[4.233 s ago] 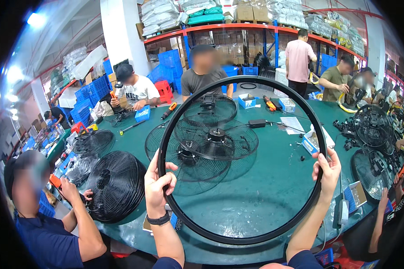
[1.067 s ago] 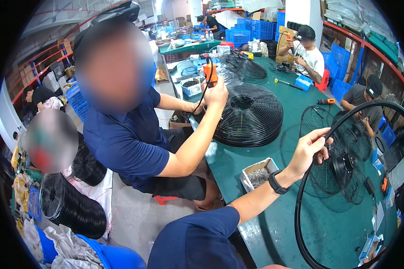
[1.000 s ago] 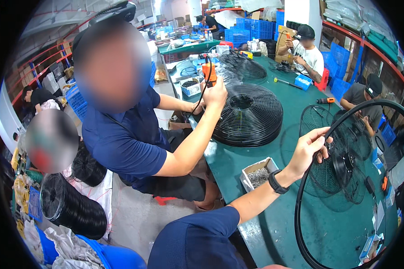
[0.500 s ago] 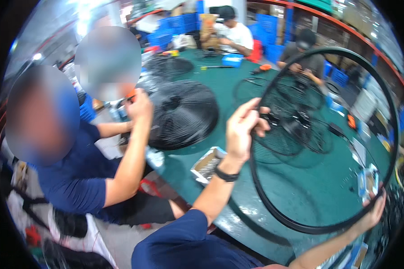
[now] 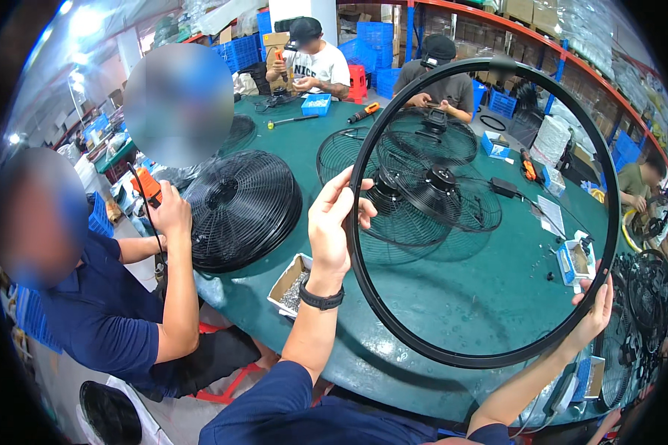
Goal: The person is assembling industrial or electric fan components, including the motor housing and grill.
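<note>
A large, thin black hoop (image 5: 490, 361) is raised upright above the table, seen nearly face-on. My left hand (image 5: 331, 233) is closed on its left side, fingers reaching round behind the rim. At its lower right, my right hand (image 5: 595, 311) grips the rim, with some fingers hidden behind it. Through the hoop show several black wire fan guards (image 5: 412, 211) lying overlapped on the table, with dark round motor hubs (image 5: 439, 178) at their centres. Nearest my left wrist is a small open carton (image 5: 283, 291) of screws.
A green table (image 5: 416, 311) stretches ahead. Stacked black fan guards (image 5: 245, 211) stand left, beside a co-worker holding an orange power screwdriver (image 5: 148, 187). More people sit across the table. A box of small parts (image 5: 575, 263) and another orange screwdriver (image 5: 528, 167) lie right.
My view has turned, so the table and people appear shifted left. The hoop now faces me more squarely, both hands still on it. The co-worker's raised screwdriver shows more clearly.
</note>
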`<state>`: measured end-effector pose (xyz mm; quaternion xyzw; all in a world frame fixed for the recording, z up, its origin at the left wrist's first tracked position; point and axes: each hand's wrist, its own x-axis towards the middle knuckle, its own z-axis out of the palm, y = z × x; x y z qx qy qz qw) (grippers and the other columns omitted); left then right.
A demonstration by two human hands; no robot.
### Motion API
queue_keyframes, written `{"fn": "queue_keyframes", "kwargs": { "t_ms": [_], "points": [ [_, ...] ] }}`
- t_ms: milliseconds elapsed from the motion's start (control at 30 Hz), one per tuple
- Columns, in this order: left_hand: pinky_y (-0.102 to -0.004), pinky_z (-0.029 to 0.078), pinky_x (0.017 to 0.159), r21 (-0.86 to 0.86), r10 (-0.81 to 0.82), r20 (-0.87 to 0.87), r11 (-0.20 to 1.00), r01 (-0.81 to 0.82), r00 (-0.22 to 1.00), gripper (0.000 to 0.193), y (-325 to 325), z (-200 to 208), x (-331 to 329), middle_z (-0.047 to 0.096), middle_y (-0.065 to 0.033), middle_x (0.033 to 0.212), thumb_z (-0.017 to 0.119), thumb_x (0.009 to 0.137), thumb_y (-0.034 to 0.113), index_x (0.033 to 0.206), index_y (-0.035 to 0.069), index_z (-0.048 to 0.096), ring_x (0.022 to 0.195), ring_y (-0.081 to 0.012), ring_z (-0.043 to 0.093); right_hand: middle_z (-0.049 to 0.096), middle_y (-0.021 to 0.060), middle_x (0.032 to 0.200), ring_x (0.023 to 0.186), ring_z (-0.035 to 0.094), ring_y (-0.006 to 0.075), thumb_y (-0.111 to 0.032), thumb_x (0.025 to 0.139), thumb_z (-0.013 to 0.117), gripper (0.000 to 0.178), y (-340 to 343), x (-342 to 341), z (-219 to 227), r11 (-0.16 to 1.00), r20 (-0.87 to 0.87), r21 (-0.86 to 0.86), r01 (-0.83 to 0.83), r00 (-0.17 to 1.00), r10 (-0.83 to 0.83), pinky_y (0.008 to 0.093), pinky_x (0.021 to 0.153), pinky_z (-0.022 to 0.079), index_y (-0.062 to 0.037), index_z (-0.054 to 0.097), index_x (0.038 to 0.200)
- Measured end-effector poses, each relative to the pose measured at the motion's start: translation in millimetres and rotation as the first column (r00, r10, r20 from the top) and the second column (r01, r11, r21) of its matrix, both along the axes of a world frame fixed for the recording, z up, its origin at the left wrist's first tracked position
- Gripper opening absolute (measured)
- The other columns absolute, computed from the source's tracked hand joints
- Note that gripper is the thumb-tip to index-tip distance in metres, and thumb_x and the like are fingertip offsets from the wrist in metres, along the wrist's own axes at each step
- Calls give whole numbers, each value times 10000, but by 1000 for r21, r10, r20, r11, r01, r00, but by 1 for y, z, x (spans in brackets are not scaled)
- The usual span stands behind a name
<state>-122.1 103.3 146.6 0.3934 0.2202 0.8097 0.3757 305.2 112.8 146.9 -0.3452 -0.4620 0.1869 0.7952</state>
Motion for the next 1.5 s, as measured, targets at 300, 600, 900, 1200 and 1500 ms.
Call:
{"fn": "queue_keyframes", "kwargs": {
  "t_ms": [300,600,900,1200,1500],
  "points": [
    [-256,478,585,-39,-13,-27,999,12,1000,362,-1,-6,4,604,-192,1091,435,962,118,1284,-47,450,725,-184,611,594,184,1196,590,542,68,-173,975,454,343,-4,-2,0,999,36,-27,33,999,-32,157,508,417,44,528,1229],
    [-249,505,606,-9,-6,-52,1000,5,999,349,5,0,3,595,-189,1118,444,957,103,1274,-42,460,753,-188,625,557,211,1235,802,618,126,-138,986,419,332,-2,-6,6,999,38,32,18,999,-20,170,518,468,71,487,1235],
    [-308,518,770,48,-10,-47,999,12,999,338,4,1,7,581,-181,1180,445,945,50,1275,-16,469,913,-237,636,501,188,1314,993,605,204,-70,974,428,313,8,-2,-3,986,-37,96,-134,990,139,268,771,520,0,459,1277],
    [-341,432,943,122,-12,-116,992,26,993,383,15,-7,-2,565,-165,1242,480,908,12,1290,-5,496,1090,-243,578,566,72,1217,871,552,67,-49,941,512,331,19,9,-16,985,22,123,124,992,-128,180,675,432,-13,477,1268],
    [-358,393,959,91,-135,-124,985,147,983,491,13,-6,-6,516,-117,1296,527,930,194,1360,-13,412,1156,-201,505,588,68,1070,739,492,70,11,905,540,287,16,2,-13,973,7,220,-74,997,74,210,606,414,-31,470,1181]
  ]
}}
